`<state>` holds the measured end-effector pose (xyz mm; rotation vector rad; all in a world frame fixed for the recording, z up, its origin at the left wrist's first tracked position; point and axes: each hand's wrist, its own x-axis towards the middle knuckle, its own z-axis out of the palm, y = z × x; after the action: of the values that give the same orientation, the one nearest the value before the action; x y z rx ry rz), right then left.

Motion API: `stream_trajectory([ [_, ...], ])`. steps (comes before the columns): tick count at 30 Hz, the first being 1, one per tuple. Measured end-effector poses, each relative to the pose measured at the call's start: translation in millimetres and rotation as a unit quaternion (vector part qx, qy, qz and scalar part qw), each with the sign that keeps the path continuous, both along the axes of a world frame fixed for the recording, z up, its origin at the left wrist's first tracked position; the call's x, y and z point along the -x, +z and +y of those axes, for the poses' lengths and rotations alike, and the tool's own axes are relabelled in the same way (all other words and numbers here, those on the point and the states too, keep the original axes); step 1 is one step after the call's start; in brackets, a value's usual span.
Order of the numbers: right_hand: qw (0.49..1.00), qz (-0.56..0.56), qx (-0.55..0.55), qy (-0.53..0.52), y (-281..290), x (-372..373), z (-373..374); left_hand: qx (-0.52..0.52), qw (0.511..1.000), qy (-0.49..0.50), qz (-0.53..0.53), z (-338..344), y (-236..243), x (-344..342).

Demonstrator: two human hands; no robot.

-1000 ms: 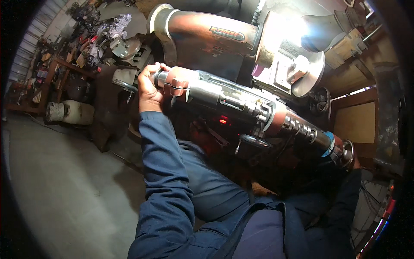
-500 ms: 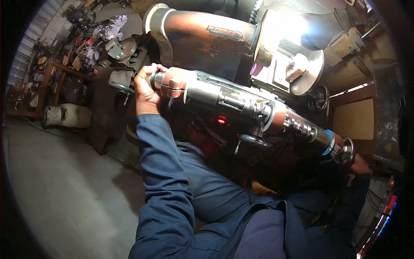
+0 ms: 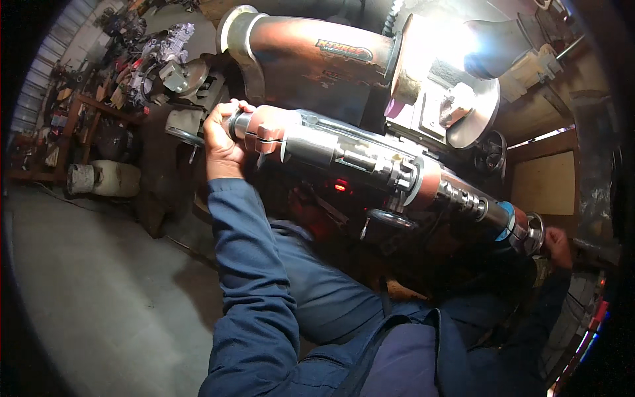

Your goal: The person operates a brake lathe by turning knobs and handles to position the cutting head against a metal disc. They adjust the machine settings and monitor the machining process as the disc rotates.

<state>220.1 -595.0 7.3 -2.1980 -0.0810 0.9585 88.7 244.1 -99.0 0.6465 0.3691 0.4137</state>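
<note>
A long metal spindle assembly [image 3: 314,143], with reddish clamp housings and shiny shafts, runs diagonally before me. My left hand [image 3: 223,140] has its fingers wrapped round its left end, beside the first clamp [image 3: 268,135]. At the assembly's right end is a chrome handwheel [image 3: 533,233], just past a blue ring [image 3: 508,218]. My right hand [image 3: 557,246] is closed at that wheel's outer side; what its fingers grip is too small to make out. A second handwheel [image 3: 390,218] with a crank handle hangs below the middle.
Behind stand a worn reddish machine housing [image 3: 311,53], a brightly lit wheel [image 3: 483,112] and a dark handwheel [image 3: 489,155]. Cluttered metal parts [image 3: 159,59] and a pale cylinder [image 3: 106,177] lie to the left on the grey floor [image 3: 99,278]. A wooden panel [image 3: 542,182] stands at right.
My right hand has come out from under the right-end handwheel, moving right and up to its outer side. My left hand and the assembly's left end have shifted slightly leftward in the view.
</note>
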Motion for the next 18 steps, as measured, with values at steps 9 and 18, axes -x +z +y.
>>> stream_trajectory([
  [9,0.956,-0.213,0.167,0.111,-28.6,13.0,39.9,-0.27,0.937,-0.074,0.209,17.6,32.2,-0.7],
  [18,0.889,-0.453,-0.07,0.016,65.9,61.3,323.4,-0.718,0.67,-0.096,0.163,30.7,12.7,-2.7],
])
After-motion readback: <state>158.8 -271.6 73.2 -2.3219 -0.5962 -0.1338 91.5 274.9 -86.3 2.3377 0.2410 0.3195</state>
